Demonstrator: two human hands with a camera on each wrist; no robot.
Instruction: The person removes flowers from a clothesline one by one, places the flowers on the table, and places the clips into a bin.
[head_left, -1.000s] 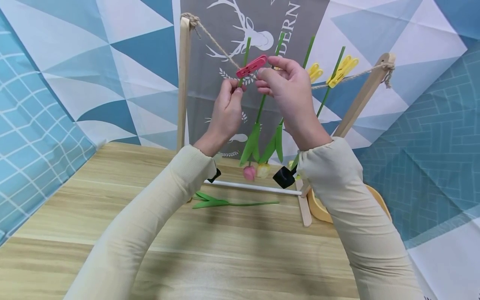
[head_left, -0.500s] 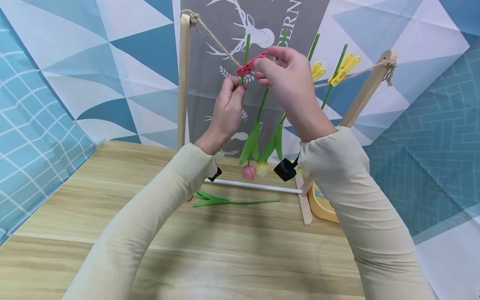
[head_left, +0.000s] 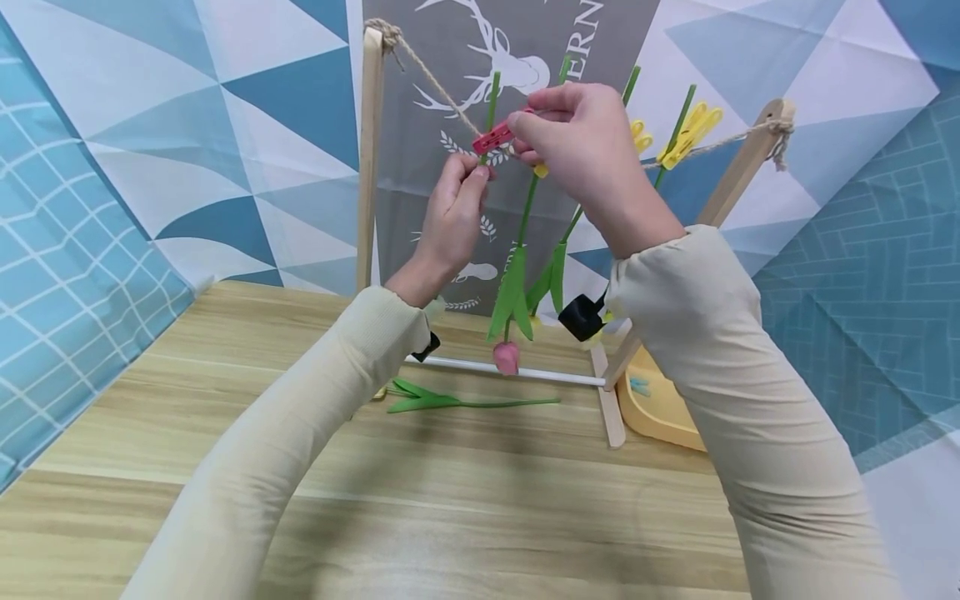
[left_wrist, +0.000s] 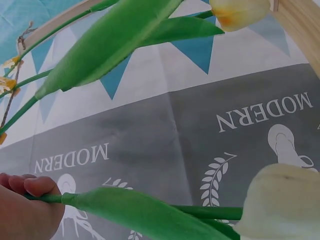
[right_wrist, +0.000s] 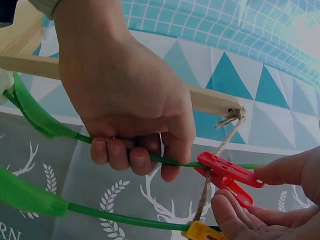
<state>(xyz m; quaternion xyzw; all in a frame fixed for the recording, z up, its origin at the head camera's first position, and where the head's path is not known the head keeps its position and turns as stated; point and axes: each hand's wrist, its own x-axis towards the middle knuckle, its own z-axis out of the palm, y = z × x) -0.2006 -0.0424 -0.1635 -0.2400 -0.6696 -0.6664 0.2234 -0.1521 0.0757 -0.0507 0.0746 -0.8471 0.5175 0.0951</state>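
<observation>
My left hand grips the green stem of an artificial white tulip, whose bloom hangs down. Just above those fingers a red clothespin sits where the stem crosses the twine. My right hand pinches its handles between thumb and fingers, as the right wrist view shows. Both stem and twine run at the jaw end of the clothespin; whether it is fully clamped I cannot tell. Beside it hangs a pink tulip, upside down, near a yellow clothespin.
Wooden posts carry the twine, joined low down by a white rod. More tulips hang rightward from yellow clothespins. Another green-stemmed flower lies on the wooden table. A yellow tray stands at the right post's foot.
My right hand has shifted slightly rightward and its fingers now cover more of the red clothespin. The hanging pink tulip has swung a little. My left hand stays nearly in place on the stem.
</observation>
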